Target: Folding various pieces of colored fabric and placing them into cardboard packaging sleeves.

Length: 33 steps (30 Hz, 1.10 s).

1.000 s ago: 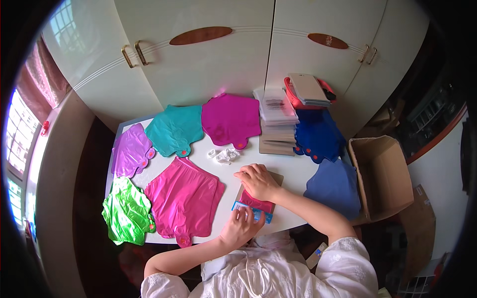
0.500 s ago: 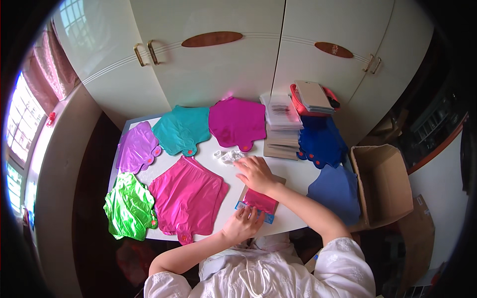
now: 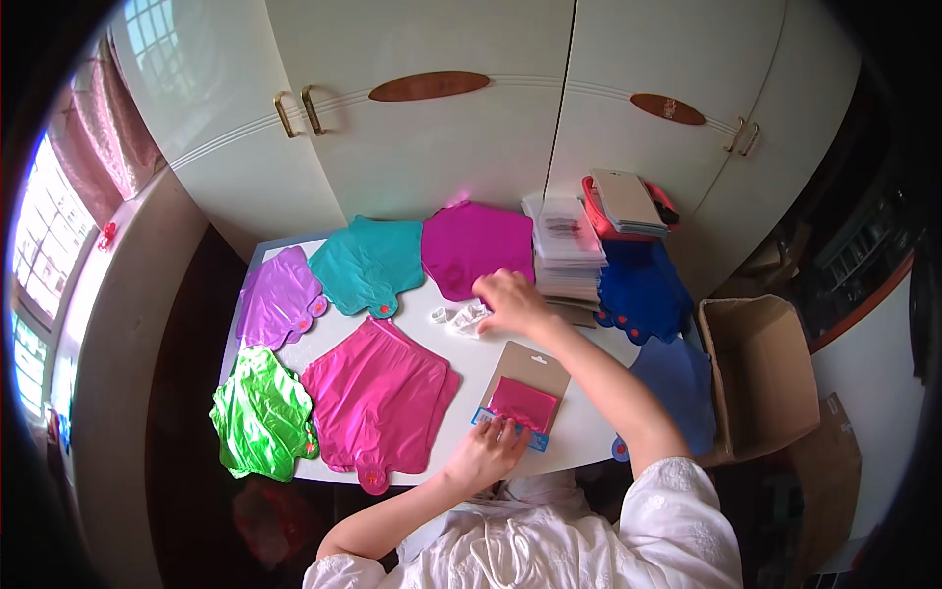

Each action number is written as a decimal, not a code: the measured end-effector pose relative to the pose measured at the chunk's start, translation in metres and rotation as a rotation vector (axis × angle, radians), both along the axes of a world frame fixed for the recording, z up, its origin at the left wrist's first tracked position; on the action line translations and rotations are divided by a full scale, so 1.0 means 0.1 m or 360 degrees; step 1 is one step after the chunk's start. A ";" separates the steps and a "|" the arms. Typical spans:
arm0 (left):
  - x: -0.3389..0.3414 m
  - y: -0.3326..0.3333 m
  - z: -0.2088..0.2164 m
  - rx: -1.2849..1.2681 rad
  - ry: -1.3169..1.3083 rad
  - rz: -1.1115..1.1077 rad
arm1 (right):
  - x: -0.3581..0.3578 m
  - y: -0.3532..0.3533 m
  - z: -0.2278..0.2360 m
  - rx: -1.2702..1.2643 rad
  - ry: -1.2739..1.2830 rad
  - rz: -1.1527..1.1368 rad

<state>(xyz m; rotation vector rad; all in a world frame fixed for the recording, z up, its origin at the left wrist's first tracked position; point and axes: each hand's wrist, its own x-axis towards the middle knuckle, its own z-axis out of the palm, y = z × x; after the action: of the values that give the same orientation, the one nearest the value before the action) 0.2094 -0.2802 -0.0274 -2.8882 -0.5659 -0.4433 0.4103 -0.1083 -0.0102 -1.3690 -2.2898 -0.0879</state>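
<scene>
A tan backing card (image 3: 530,361) with a hang hole lies on the table, with a folded shiny pink piece (image 3: 525,401) on it and a blue printed strip (image 3: 536,441) along its near end. My left hand (image 3: 488,454) holds that near end, fingers bent over the strip. Farther out, my right hand (image 3: 514,302) is open above the near edge of the magenta foil pieces (image 3: 473,245), thumb and forefinger apart. Just left of it lie crumpled white bits (image 3: 465,320). I cannot make out whether its fingertips touch anything.
Flat foil pieces in pink (image 3: 378,393), green (image 3: 257,412), lilac (image 3: 280,299), teal (image 3: 365,260), dark blue (image 3: 643,294) and pale blue (image 3: 677,388) ring the table. Stacked cards (image 3: 569,265), a red basket (image 3: 601,218) and an open cardboard box (image 3: 760,378) stand right; a cabinet (image 3: 432,147) behind.
My right hand has moved up and away from the card toward the magenta pieces, uncovering the card's far end. My left hand stays on the card's near end. The whole view has shifted slightly.
</scene>
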 end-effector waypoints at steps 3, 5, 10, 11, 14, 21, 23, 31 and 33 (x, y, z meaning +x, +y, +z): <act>-0.01 0.00 0.01 -0.0005 0.0016 0.0014 | 0.43 0.13 0.18 -0.0164 0.0073 -0.0296; -0.01 -0.01 0.00 -0.0011 0.0005 0.0023 | 0.77 0.10 0.19 -0.0250 -0.0417 -0.0587; 0.01 0.00 0.04 -0.0001 -0.0017 -0.0021 | 1.36 0.03 0.06 -0.0555 -0.0380 -0.0631; 0.00 0.02 0.03 0.0000 -0.0018 -0.0038 | 1.39 0.01 0.06 -0.0540 -0.0342 -0.0624; 0.01 0.03 0.03 0.0001 0.0001 -0.0057 | 1.49 -0.04 0.05 -0.0495 -0.0186 -0.0536; 0.03 0.02 0.03 0.0035 -0.0034 -0.0061 | 1.42 -0.11 0.17 0.0023 0.0112 -0.0764; 0.05 0.02 0.07 0.0048 0.0005 -0.0044 | 1.34 -0.22 0.23 0.0267 0.0014 -0.0652; -0.05 -0.06 0.13 -0.0039 0.0047 0.0011 | 0.65 -1.48 -0.16 0.0124 -0.0240 -0.0343; -0.13 -0.08 0.17 -0.0001 0.0008 0.0049 | 0.56 -1.70 -0.14 -0.0110 -0.0153 -0.0406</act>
<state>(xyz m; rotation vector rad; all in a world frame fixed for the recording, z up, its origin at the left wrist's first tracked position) 0.1966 -0.2879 -0.0108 -2.8762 -0.6089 -0.4313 0.4663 -0.2778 -0.0243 -1.7220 -2.2006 -0.1608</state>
